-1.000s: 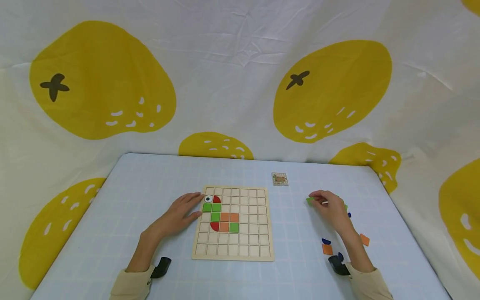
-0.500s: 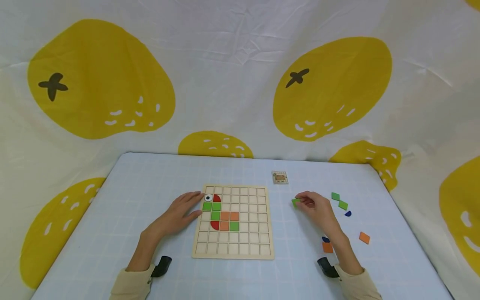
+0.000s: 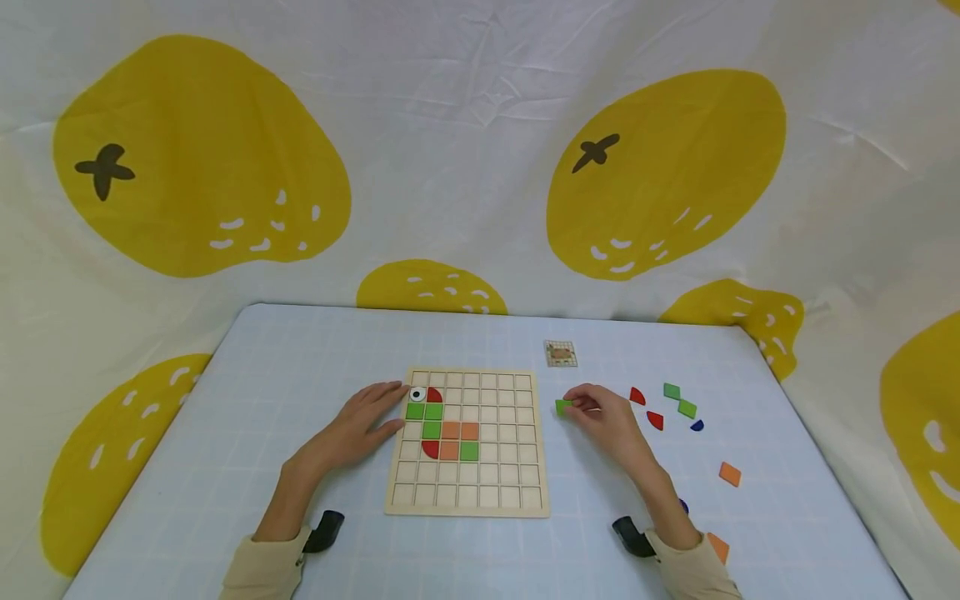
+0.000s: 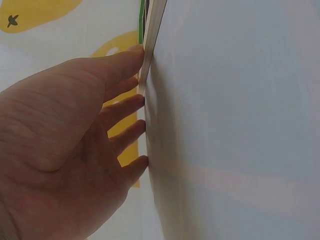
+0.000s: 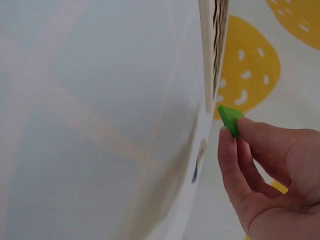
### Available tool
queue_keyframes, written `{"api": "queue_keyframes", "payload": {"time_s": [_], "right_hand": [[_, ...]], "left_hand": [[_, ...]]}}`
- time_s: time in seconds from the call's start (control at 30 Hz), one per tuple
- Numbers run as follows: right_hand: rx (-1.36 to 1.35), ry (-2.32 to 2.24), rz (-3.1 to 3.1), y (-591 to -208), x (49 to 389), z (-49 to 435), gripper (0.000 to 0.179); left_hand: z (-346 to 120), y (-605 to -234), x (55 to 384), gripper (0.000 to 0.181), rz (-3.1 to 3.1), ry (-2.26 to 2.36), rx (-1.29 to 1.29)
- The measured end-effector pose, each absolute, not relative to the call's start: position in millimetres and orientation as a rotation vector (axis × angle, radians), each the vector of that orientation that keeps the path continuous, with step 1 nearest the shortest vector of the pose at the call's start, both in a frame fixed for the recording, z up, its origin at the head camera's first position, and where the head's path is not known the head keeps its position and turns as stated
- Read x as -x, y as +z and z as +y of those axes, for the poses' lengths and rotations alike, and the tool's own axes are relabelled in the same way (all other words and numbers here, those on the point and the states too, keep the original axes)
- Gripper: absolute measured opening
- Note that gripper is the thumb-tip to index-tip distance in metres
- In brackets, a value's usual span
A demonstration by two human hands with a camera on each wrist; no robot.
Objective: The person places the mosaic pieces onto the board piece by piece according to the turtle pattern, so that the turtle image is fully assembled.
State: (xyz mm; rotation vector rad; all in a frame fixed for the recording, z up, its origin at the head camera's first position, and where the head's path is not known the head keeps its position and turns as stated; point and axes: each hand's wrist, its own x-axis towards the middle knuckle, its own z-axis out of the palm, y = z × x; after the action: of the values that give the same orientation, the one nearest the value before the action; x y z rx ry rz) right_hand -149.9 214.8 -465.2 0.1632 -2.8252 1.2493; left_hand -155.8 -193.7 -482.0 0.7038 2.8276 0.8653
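A wooden grid board [image 3: 517, 483] lies mid-table, with green, orange and red tiles and a round eye piece [image 3: 417, 394] set in its left columns. My left hand [image 3: 358, 429] rests at the board's left edge, fingers extended; in the left wrist view the thumb and fingertips meet the wooden rim. Between thumb and fingertips, my right hand [image 3: 606, 423] pinches a green square tile [image 5: 230, 120], held above the table just right of the board. The right wrist view shows the tile raised off the surface, with the board's edge beyond it.
A small picture card [image 3: 560, 353] lies behind the board to the right. Loose on the right are red quarter-round pieces [image 3: 655, 421], green tiles [image 3: 686, 409], a blue piece [image 3: 697, 426] and orange tiles [image 3: 730, 474]. Some pieces are partly hidden by the right forearm.
My right hand has moved left toward the board with the green tile, uncovering red pieces and green tiles on the table. The left hand has stayed at the board's edge.
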Motion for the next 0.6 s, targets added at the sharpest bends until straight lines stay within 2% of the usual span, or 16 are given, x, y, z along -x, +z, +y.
{"api": "queue_keyframes", "payload": {"time_s": [0.6], "right_hand": [[-0.334, 1.454, -2.763, -465, 151, 166, 0.013]], "left_hand": [[-194, -484, 157, 0.058, 2.827, 0.874, -0.699]]}}
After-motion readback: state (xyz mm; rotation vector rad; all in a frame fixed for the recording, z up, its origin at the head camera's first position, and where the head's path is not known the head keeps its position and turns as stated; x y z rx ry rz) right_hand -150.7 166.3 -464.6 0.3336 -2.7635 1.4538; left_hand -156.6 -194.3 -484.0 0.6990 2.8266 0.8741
